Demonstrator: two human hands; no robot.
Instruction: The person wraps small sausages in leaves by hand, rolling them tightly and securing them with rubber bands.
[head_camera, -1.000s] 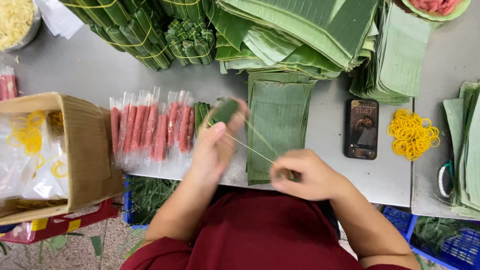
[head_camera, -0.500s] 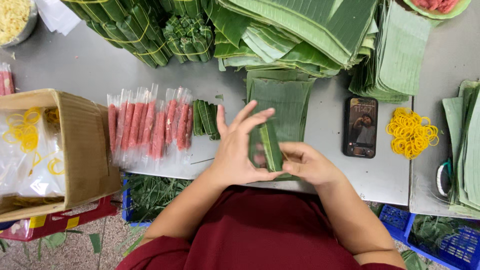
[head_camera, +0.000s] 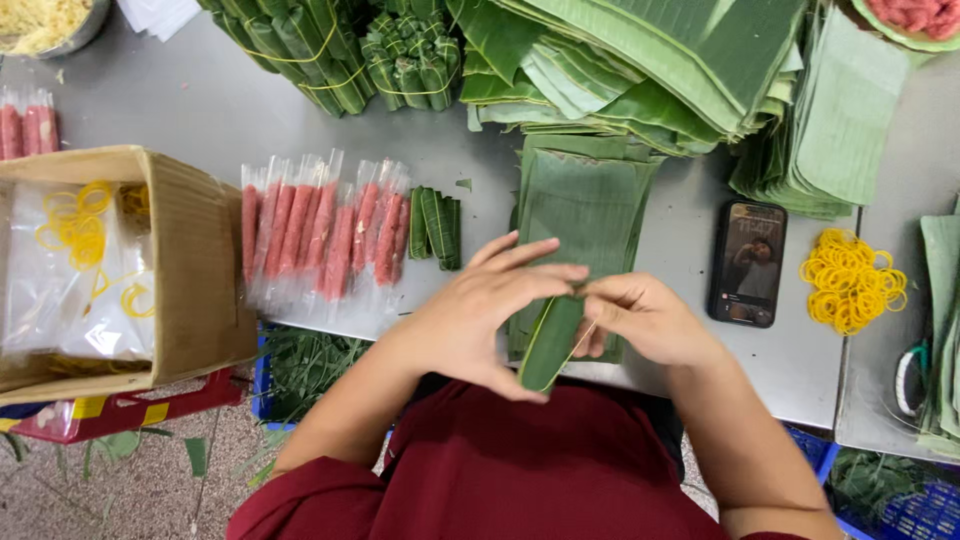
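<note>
Leaf-wrapped roll (head_camera: 550, 345) pinched between left hand (head_camera: 480, 315) and right hand (head_camera: 640, 320), left fingers (head_camera: 525, 250) spread above it.

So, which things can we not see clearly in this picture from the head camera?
- Head view: the far end of the leaf roll is covered by the left hand.
- Head view: the right hand hides how the yellow band sits on the roll.
- Head view: the bowl at the top right is cut off by the edge.
- Head view: the inside of the cardboard box is blurred by clear bags.
</note>
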